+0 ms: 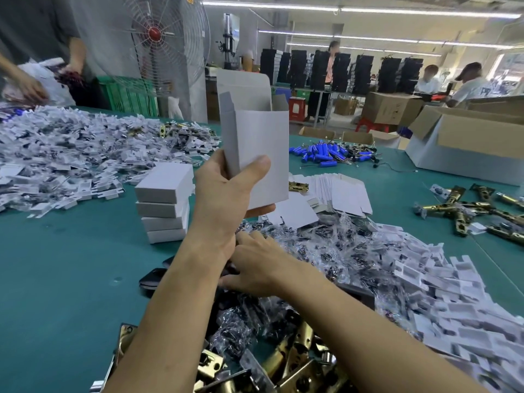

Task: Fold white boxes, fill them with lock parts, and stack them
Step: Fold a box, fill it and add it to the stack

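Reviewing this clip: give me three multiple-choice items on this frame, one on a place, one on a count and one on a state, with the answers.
1. Where is the stack of closed boxes relative to the held box?
A. to its left, on the table
B. inside a brown carton
C. on a red stool

2. How many boxes are in that stack?
A. two
B. four
C. seven

3. In what state is the top of the held box?
A. taped shut
B. open, with flaps standing up
C. crushed flat

Answers:
1 A: the stack stands on the green table, left of the left hand that grips the held box.
2 B: four white boxes lie one on another.
3 B: the lid and side flaps stand up, and the inside shows.
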`<state>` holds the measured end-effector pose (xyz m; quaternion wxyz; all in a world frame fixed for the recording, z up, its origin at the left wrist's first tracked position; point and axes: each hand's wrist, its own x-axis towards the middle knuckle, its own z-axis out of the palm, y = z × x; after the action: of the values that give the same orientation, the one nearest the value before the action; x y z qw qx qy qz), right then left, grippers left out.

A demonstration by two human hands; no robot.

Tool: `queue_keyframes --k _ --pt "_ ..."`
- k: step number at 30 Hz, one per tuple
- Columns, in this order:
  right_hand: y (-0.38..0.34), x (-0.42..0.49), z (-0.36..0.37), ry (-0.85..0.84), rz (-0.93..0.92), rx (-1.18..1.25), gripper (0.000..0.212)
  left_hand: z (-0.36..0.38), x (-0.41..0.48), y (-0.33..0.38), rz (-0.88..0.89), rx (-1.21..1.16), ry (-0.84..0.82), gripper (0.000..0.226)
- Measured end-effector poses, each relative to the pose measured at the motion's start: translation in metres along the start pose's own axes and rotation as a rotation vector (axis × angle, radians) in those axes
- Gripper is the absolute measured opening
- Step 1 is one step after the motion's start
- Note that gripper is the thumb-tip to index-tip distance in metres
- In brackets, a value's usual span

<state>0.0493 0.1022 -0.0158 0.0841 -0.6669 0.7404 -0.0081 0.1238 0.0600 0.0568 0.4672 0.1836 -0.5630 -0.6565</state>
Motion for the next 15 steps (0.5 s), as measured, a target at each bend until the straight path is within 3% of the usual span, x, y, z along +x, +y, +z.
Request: queue_keyframes --k 5,9,15 --pt "0.001 0.002 0.000 0.016 -0.100 0.182 0.047 0.003 -0.001 -0.002 -0.003 0.010 -0.004 0.023" --pt "-0.003 0.002 0.010 -0.079 -0.068 0.076 0.063 0.004 -0.002 -0.003 0.001 0.025 -0.010 0.033" --pt "-0.006 -0.002 -0.001 0.026 -0.045 0.162 0.053 0.004 -0.001 -0.003 0.011 0.029 -0.008 0.027"
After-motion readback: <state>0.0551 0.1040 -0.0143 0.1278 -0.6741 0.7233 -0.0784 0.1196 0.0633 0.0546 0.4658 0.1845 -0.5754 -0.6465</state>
